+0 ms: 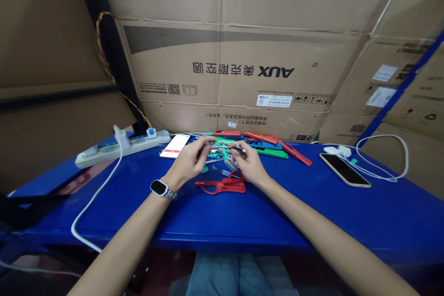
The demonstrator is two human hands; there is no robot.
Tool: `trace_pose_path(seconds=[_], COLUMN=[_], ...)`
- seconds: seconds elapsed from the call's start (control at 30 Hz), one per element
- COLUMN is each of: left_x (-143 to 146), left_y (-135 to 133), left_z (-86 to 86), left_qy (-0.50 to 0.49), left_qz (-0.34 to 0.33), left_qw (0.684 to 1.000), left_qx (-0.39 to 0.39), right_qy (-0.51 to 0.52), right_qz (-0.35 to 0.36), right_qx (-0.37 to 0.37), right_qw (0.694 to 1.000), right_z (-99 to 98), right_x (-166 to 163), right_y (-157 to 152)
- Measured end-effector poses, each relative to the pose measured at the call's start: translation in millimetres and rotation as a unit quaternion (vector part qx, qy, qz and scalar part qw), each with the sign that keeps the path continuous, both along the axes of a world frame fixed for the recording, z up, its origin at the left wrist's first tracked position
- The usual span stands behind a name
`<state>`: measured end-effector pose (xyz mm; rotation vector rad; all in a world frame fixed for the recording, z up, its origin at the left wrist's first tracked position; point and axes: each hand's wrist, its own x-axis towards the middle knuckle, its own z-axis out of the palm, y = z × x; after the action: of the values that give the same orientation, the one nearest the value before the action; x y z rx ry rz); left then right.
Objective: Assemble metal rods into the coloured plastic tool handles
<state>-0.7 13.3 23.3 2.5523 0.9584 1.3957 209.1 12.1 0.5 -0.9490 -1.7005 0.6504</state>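
My left hand (188, 159), wearing a watch (158, 188) at the wrist, is closed in a pinch over the pile of small parts; what its fingertips hold is too small to make out. To its right, my right hand (251, 165) pinches a small black piece with a pale tip (239, 149). Between and behind the hands lie loose green, white and metal parts (218, 153). Nearer to me, red casing pieces (227, 188) shaped like utility lighter shells rest on the blue table (222, 222), close beneath my right hand. Clear plastic pieces (229, 173) lie just behind them.
Red, blue and green casings (267, 144) lie along the back by a cardboard wall (222, 64). A lit phone (175, 145) and a power strip (114, 150) are on the left. Another phone (343, 169) and a white cable (381, 175) are on the right.
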Motion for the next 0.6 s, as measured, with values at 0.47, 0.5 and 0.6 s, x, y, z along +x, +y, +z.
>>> trace_pose_path(seconds=[0.47,0.5,0.6], left_x=[-13,-14,-17], left_y=[-21,-22,-25], left_z=[-11.0,-11.6,-13.6], left_qy=[0.120,0.117,0.123], left_qz=[0.001,0.002,0.011], left_qw=[0.985,0.984,0.983], left_qx=[-0.126,-0.131,-0.136], right_qy=[0.142,0.121,0.084], right_qz=[0.156,0.149,0.133], right_qx=[-0.263,-0.256,-0.247], right_qw=[0.942,0.947,0.956], right_z=[9.7,7.8,0.6], right_x=[18,18,19], right_y=[-30,-29,-27])
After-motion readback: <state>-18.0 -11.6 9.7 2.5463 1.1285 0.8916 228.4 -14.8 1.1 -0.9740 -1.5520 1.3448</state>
